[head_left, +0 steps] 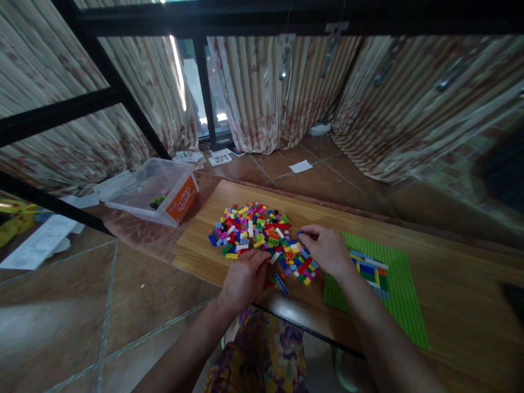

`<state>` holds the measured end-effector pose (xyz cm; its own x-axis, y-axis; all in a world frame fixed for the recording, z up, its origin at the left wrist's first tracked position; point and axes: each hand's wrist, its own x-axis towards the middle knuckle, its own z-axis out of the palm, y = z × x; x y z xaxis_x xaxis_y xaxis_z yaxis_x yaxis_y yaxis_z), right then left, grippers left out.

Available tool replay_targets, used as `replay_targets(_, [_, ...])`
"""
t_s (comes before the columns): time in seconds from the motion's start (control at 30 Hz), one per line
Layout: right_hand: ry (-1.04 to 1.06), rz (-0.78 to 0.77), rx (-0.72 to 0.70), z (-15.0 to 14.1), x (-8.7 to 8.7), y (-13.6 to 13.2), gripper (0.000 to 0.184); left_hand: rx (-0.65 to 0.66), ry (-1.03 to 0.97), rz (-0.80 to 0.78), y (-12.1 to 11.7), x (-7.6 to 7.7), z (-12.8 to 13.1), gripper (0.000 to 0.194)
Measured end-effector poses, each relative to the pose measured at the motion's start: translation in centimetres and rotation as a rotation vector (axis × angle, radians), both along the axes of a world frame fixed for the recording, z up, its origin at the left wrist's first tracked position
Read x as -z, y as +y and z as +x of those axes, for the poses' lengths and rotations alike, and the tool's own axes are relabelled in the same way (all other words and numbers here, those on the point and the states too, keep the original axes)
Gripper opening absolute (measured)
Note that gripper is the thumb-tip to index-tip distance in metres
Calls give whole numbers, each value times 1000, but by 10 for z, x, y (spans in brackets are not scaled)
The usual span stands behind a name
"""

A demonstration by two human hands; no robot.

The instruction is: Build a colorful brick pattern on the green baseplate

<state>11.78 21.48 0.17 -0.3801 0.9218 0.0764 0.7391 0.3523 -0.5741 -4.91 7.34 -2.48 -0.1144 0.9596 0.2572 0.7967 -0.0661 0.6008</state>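
A loose pile of small coloured toy bricks (249, 224) is spread on the wooden table. My right hand (326, 250) is at the right side of the pile, finger and thumb pinched on a small blue brick (301, 233). At the pile's near edge, my left hand (245, 275) has its fingers curled together; what they hold, if anything, is hidden. A long blue brick (281, 285) lies just right of my left hand. Partly behind my right forearm is a green baseplate (399, 273), bearing a low rectangular build (370, 273) of blue, yellow, white, green and grey bricks.
A clear plastic tub (143, 210) with an orange label stands left of the table (200, 234), a few green pieces inside. Black metal bars (118, 93) and patterned curtains (254, 93) rise beyond. Papers (301, 166) lie on the tiled floor. A dark object reaches the right edge.
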Motion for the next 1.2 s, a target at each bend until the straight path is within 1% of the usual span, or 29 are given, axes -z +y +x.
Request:
replay_targets(0.07, [75, -48, -10, 7, -2, -17, 22, 13, 9, 6, 0, 0, 1, 22])
replay_targets(0.17, [129, -124, -95, 7, -1, -42, 22, 17, 21, 26, 2, 1, 3, 22])
replay_targets(0.27, [182, -150, -119, 1, 2, -53, 23, 7, 13, 51, 4, 1, 4, 26])
replay_targets(0.33, [229, -126, -74, 0, 2, -51, 26, -14, 0, 73, 3, 1, 3, 32])
replay_targets(0.4, [269, -71, 0, 4, 1, -46, 27, -48, -14, 91, 2, 1, 1, 37])
replay_targets(0.5, [255, -5, 78, 11, 0, -36, 28, -80, -33, 98, -2, 2, -2, 35])
replay_targets(0.57, [202, 7, 70, 10, 0, -30, 27, -92, -42, 100, -3, 4, -3, 34])
replay_targets(0.6, [172, 7, 44, 7, 1, -26, 26, -94, -47, 101, -4, 4, -3, 33])
replay_targets(0.73, [38, -9, -86, -22, 0, -13, 24, -89, -77, 118, -6, 2, -2, 30])
replay_targets(0.8, [-35, -9, -97, -37, -1, -6, 23, -74, -71, 129, -10, -1, 0, 29])
replay_targets(0.87, [-102, -19, -85, -48, -1, 0, 21, -41, -41, 128, -17, -3, 2, 34])
replay_targets(0.93, [-159, -41, -66, -54, 0, 4, 20, 19, 1, 118, -23, -2, 5, 43])
replay_targets(1.0, [-199, -57, -50, -57, 1, 5, 20, 96, 45, 104, -28, 2, 9, 48])
replay_targets(1.1, [-219, -58, -35, -59, 0, 4, 22, 171, 96, 92, -29, 10, 14, 40])
replay_targets(1.2, [-225, -55, -37, -56, -4, 0, 24, 167, 112, 125, -23, 15, 15, 24])
